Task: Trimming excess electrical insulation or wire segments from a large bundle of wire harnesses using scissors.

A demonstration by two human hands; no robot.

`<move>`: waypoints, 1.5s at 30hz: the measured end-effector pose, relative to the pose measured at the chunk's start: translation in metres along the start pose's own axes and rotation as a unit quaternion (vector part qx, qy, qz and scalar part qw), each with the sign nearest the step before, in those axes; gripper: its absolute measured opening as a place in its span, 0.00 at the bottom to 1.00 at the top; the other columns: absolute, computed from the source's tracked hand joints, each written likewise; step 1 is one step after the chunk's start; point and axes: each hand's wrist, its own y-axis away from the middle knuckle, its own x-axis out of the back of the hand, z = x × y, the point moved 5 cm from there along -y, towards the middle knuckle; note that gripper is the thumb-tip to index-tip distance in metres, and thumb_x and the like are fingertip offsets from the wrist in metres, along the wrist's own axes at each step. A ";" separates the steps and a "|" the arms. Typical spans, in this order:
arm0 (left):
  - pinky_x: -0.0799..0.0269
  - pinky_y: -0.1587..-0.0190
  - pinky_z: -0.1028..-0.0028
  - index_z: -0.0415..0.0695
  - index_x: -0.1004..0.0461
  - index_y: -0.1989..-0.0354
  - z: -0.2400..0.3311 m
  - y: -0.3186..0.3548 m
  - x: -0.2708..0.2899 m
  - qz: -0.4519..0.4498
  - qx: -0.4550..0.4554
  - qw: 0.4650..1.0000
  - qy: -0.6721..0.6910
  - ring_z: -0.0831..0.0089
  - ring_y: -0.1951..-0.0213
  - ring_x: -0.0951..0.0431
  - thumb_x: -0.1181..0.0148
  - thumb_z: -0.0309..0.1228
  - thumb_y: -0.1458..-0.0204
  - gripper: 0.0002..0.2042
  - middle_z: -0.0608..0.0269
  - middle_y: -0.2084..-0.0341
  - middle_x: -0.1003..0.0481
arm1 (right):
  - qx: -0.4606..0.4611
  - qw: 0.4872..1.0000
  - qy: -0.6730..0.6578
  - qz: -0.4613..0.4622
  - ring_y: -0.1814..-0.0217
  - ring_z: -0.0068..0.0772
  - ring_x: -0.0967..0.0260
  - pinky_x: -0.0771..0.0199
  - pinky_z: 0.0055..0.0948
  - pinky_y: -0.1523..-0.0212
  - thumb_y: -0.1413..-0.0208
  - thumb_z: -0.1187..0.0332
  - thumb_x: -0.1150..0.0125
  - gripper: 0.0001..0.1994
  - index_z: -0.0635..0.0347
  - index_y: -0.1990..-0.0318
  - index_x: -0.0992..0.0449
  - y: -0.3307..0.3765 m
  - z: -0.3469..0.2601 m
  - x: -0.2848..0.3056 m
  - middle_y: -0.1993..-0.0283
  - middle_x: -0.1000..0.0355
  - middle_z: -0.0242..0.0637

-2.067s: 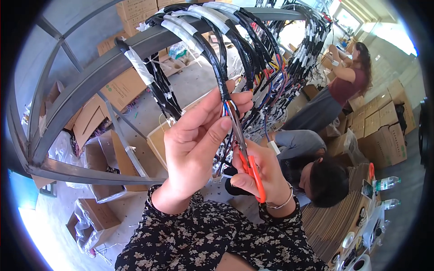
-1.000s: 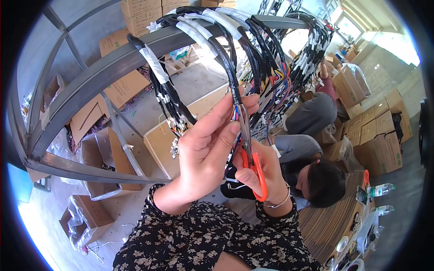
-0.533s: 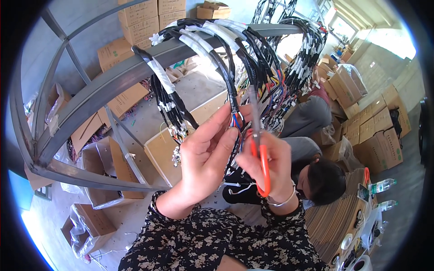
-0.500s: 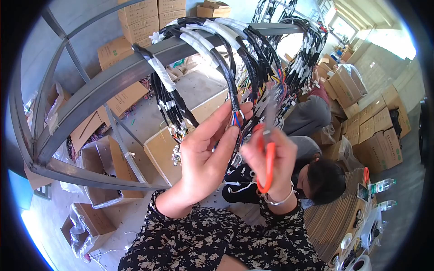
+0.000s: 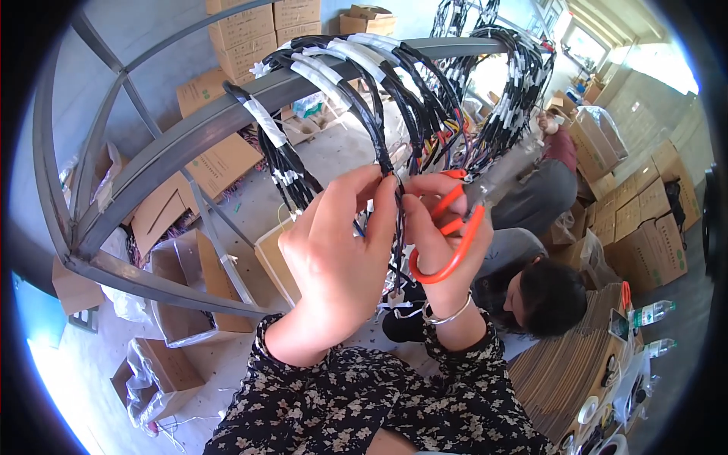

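The left hand [image 5: 337, 235] pinches the black-taped wire bundle [image 5: 377, 130], thumb and forefinger together on it just where the tape ends; the bundle hangs from the metal rail [image 5: 182, 138], as it does in the earlier frames; the left hand is now turned so that its back hides most of the coloured wires that showed a second ago.

The right hand [image 5: 444, 227] keeps the scissors [image 5: 472, 236], its fingers closed around the orange handles; the blades, which lay along the wires a second ago, now point away to the right, blurred; the right thumb and forefinger have come in close beside the left fingertips, at the bundle, though I cannot tell whether they grip a wire.

At the right, the person in the dark red top [image 5: 561, 148], upright two seconds ago, is now down low; the dark-haired person [image 5: 550, 296] stays low near the stacked cardboard [image 5: 565, 360].
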 end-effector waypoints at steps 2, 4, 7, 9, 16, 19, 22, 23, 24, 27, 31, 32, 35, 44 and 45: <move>0.28 0.77 0.72 0.40 0.23 0.63 0.007 0.000 0.003 0.012 -0.021 0.997 -0.076 0.65 0.80 0.21 0.31 0.24 0.49 0.07 0.59 0.77 0.21 | -0.016 0.999 -0.043 -0.013 0.75 0.09 0.38 0.39 0.13 0.74 0.45 0.80 0.33 0.09 0.64 0.57 0.21 0.003 0.002 -0.006 0.75 0.33 0.22; 0.29 0.78 0.71 0.41 0.23 0.64 0.011 0.000 0.004 0.018 -0.033 0.994 -0.107 0.65 0.81 0.23 0.31 0.25 0.50 0.07 0.59 0.78 0.22 | -0.023 0.999 -0.027 -0.026 0.75 0.09 0.38 0.39 0.13 0.74 0.45 0.80 0.33 0.09 0.64 0.57 0.22 0.006 -0.004 -0.008 0.76 0.34 0.21; 0.28 0.73 0.73 0.39 0.22 0.65 0.020 -0.003 0.005 0.011 -0.016 0.990 -0.141 0.69 0.77 0.21 0.32 0.23 0.50 0.06 0.59 0.77 0.21 | 0.009 0.999 -0.031 -0.027 0.74 0.09 0.38 0.40 0.13 0.74 0.46 0.80 0.33 0.09 0.64 0.57 0.22 0.009 -0.004 -0.011 0.75 0.34 0.22; 0.24 0.66 0.76 0.37 0.21 0.66 0.020 -0.004 0.002 0.001 0.014 0.988 -0.151 0.73 0.71 0.17 0.33 0.20 0.50 0.04 0.59 0.75 0.20 | 0.021 0.998 -0.049 -0.034 0.73 0.11 0.37 0.39 0.15 0.73 0.46 0.81 0.33 0.10 0.64 0.57 0.22 0.009 0.004 -0.012 0.72 0.32 0.23; 0.25 0.73 0.72 0.41 0.23 0.67 0.012 -0.006 0.007 0.042 -0.043 0.994 -0.094 0.67 0.77 0.20 0.34 0.21 0.53 0.06 0.60 0.77 0.22 | 0.177 0.984 -0.023 0.001 0.73 0.16 0.35 0.37 0.18 0.74 0.54 0.86 0.33 0.16 0.63 0.57 0.25 0.014 -0.003 -0.017 0.54 0.23 0.36; 0.23 0.70 0.74 0.38 0.23 0.67 0.005 -0.006 0.009 0.026 0.063 0.998 0.003 0.72 0.76 0.19 0.34 0.21 0.51 0.05 0.58 0.77 0.20 | 0.166 0.985 -0.048 0.011 0.74 0.16 0.35 0.37 0.17 0.74 0.53 0.87 0.33 0.18 0.64 0.55 0.26 0.016 -0.001 -0.018 0.53 0.24 0.37; 0.25 0.68 0.78 0.36 0.23 0.67 0.001 -0.009 0.010 0.006 0.155 0.987 0.052 0.80 0.74 0.21 0.36 0.22 0.49 0.04 0.62 0.77 0.20 | 0.183 0.982 -0.026 -0.027 0.75 0.16 0.36 0.36 0.19 0.74 0.54 0.84 0.31 0.21 0.64 0.51 0.26 0.012 -0.005 -0.022 0.54 0.24 0.37; 0.27 0.69 0.80 0.35 0.23 0.67 0.000 -0.009 0.012 0.000 0.158 0.986 0.047 0.81 0.74 0.22 0.37 0.22 0.48 0.03 0.64 0.77 0.21 | 0.198 0.980 0.013 -0.029 0.75 0.17 0.37 0.36 0.19 0.74 0.54 0.83 0.29 0.21 0.64 0.51 0.26 0.013 -0.007 -0.023 0.58 0.25 0.34; 0.27 0.69 0.80 0.35 0.23 0.67 -0.001 -0.010 0.012 0.000 0.159 0.986 0.049 0.81 0.74 0.22 0.37 0.22 0.48 0.03 0.64 0.77 0.21 | 0.184 0.982 0.026 -0.037 0.75 0.17 0.38 0.36 0.19 0.73 0.55 0.83 0.29 0.21 0.63 0.51 0.26 0.012 -0.008 -0.023 0.60 0.25 0.33; 0.28 0.71 0.81 0.35 0.22 0.65 -0.006 -0.010 0.012 -0.004 0.188 0.976 0.108 0.83 0.73 0.22 0.37 0.22 0.46 0.04 0.64 0.75 0.20 | 0.169 0.984 0.042 -0.037 0.74 0.16 0.38 0.36 0.19 0.73 0.53 0.82 0.28 0.19 0.63 0.53 0.26 0.008 -0.012 -0.021 0.67 0.27 0.29; 0.28 0.71 0.80 0.34 0.21 0.62 -0.012 -0.007 0.013 -0.021 0.202 0.970 0.130 0.82 0.73 0.21 0.37 0.22 0.46 0.06 0.62 0.74 0.19 | 0.144 0.989 0.000 -0.025 0.75 0.14 0.38 0.36 0.18 0.73 0.49 0.82 0.31 0.13 0.64 0.57 0.25 -0.002 -0.008 -0.021 0.66 0.26 0.30; 0.27 0.71 0.80 0.34 0.21 0.61 -0.010 -0.006 0.013 -0.032 0.178 0.975 0.128 0.80 0.72 0.20 0.36 0.22 0.45 0.06 0.61 0.73 0.19 | 0.150 0.988 -0.009 -0.023 0.75 0.14 0.38 0.36 0.18 0.74 0.49 0.82 0.30 0.13 0.64 0.57 0.25 -0.002 -0.007 -0.021 0.66 0.25 0.30; 0.26 0.71 0.78 0.34 0.20 0.60 0.000 -0.010 0.016 -0.047 0.155 0.982 0.094 0.78 0.72 0.19 0.35 0.22 0.45 0.07 0.58 0.72 0.18 | 0.156 0.987 -0.019 -0.023 0.75 0.14 0.37 0.35 0.18 0.74 0.49 0.82 0.30 0.13 0.64 0.57 0.25 0.000 -0.006 -0.023 0.66 0.25 0.31; 0.25 0.71 0.77 0.35 0.20 0.65 0.001 -0.016 0.008 -0.057 0.162 0.984 0.049 0.74 0.73 0.17 0.35 0.23 0.47 0.04 0.58 0.75 0.19 | 0.142 0.989 0.030 -0.037 0.70 0.14 0.31 0.29 0.16 0.69 0.47 0.79 0.31 0.13 0.65 0.56 0.28 -0.004 -0.010 -0.020 0.65 0.24 0.33; 0.25 0.71 0.77 0.35 0.20 0.65 0.000 -0.016 0.006 -0.055 0.162 0.984 0.048 0.74 0.73 0.17 0.35 0.23 0.47 0.04 0.58 0.75 0.19 | 0.108 0.993 -0.011 -0.052 0.69 0.13 0.31 0.29 0.16 0.69 0.46 0.79 0.31 0.12 0.65 0.56 0.28 -0.006 -0.006 -0.019 0.65 0.24 0.33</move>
